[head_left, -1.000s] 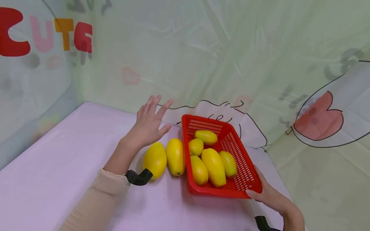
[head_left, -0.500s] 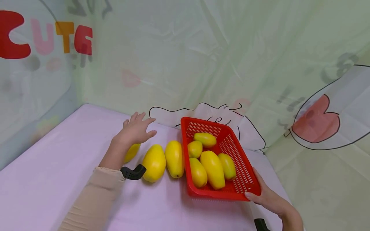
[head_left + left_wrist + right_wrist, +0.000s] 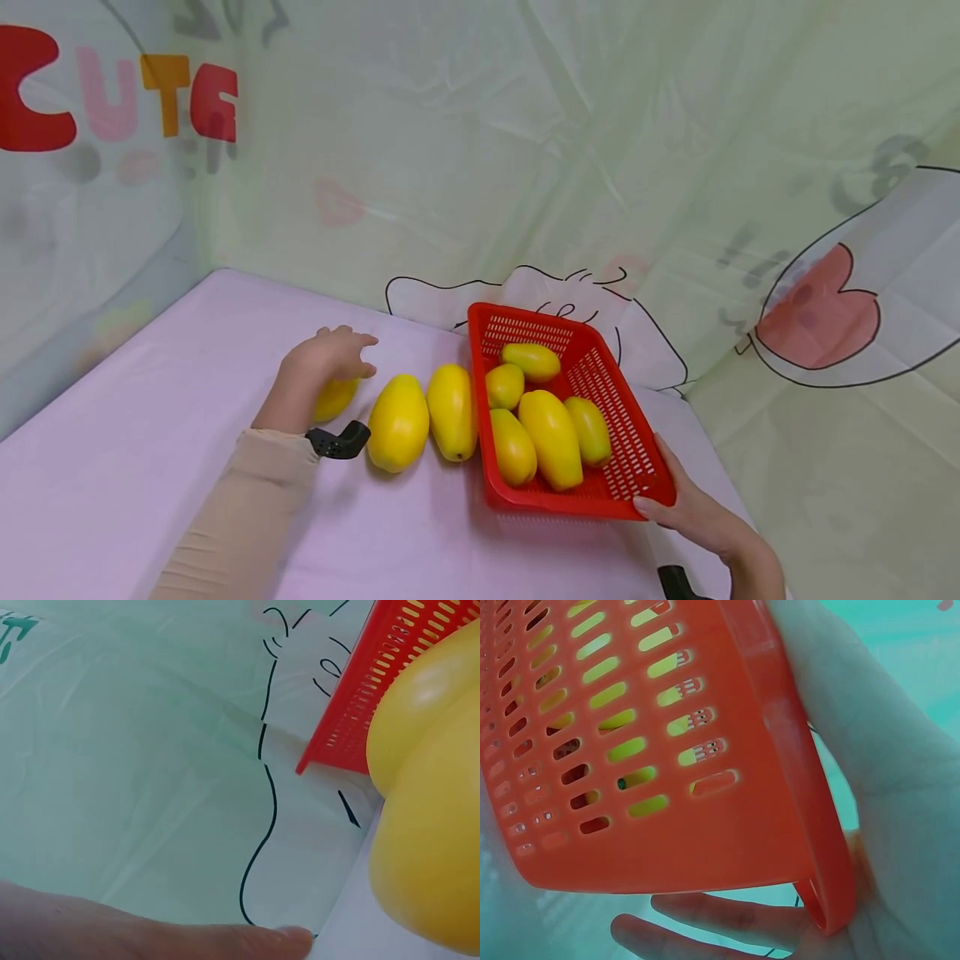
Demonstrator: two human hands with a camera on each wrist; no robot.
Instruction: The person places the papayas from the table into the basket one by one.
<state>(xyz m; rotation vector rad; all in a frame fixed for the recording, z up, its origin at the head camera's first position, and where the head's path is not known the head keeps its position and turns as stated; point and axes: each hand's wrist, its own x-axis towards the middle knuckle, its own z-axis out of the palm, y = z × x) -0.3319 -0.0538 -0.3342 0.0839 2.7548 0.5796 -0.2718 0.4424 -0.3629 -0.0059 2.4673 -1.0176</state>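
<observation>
My left hand is over a yellow papaya at the left of the row, covering its upper part; the fingers extend to the right past it. In the left wrist view one straight finger shows beside yellow papayas. To the right lie a rounded papaya and a longer papaya, close against the red basket. My right hand grips the basket's near right corner, thumb over the rim and fingers below, as the right wrist view shows.
Several yellow and greenish fruits lie inside the basket. The table has a pale pink cover. A printed pale green sheet hangs along its back and sides.
My left hand has moved left and down from above the middle papayas to the leftmost one, which came into view beneath it. The right hand has stayed on the basket.
</observation>
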